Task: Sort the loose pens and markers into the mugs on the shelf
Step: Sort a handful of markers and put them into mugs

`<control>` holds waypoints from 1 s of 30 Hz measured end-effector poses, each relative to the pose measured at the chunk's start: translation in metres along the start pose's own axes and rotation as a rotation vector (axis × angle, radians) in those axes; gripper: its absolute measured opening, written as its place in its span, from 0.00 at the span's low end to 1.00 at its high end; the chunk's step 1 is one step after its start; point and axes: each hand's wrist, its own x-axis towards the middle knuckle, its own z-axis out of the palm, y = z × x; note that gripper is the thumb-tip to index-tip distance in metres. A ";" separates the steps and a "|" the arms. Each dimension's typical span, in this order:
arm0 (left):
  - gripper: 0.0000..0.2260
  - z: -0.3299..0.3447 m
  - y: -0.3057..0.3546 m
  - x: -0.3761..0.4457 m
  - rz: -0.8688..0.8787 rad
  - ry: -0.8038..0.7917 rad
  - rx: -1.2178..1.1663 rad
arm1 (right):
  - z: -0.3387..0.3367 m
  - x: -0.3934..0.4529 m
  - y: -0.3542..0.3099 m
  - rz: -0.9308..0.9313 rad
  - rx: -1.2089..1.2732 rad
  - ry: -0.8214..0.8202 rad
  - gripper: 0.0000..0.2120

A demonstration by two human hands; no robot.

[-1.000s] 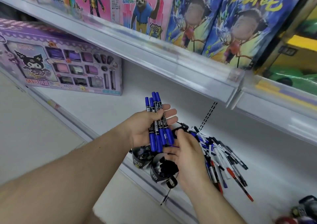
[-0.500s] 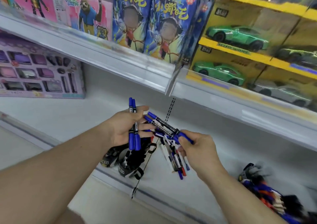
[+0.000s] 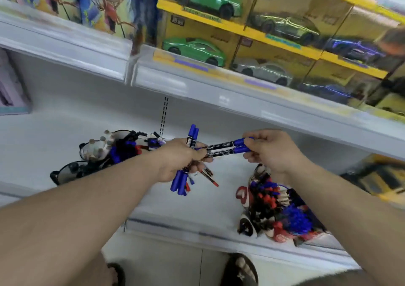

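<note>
My left hand (image 3: 179,158) grips a bundle of blue markers (image 3: 180,181) upright over the white shelf (image 3: 54,136). To its right, my right hand (image 3: 270,148) pinches the blue caps of two markers (image 3: 223,148) lying crosswise; their far ends reach my left hand. Beneath my left hand a red pen (image 3: 209,177) lies on the shelf. At the left, black mugs (image 3: 70,171) lie by a loose heap of pens (image 3: 125,150). At the lower right stand mugs packed with blue, red and black markers (image 3: 278,211).
An upper shelf edge (image 3: 219,97) runs across overhead, carrying boxed toy cars (image 3: 197,49) and toy boxes. A purple box (image 3: 11,97) stands at the far left. My sandalled feet (image 3: 240,270) are on the floor below the shelf's front lip (image 3: 175,228).
The view swung right, bringing the filled mugs into sight. My right hand took two blue markers from the left hand's bundle and drew them rightward; the left hand keeps the others.
</note>
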 end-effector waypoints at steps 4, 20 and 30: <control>0.08 0.029 -0.007 0.019 -0.021 -0.051 0.081 | -0.030 0.003 0.015 0.036 -0.036 0.047 0.05; 0.07 0.067 -0.026 0.076 -0.136 -0.002 0.140 | -0.103 0.115 0.132 -0.024 -1.201 0.016 0.11; 0.10 0.065 -0.023 0.089 -0.155 0.022 -0.004 | -0.062 0.172 0.218 0.106 -1.329 -0.311 0.16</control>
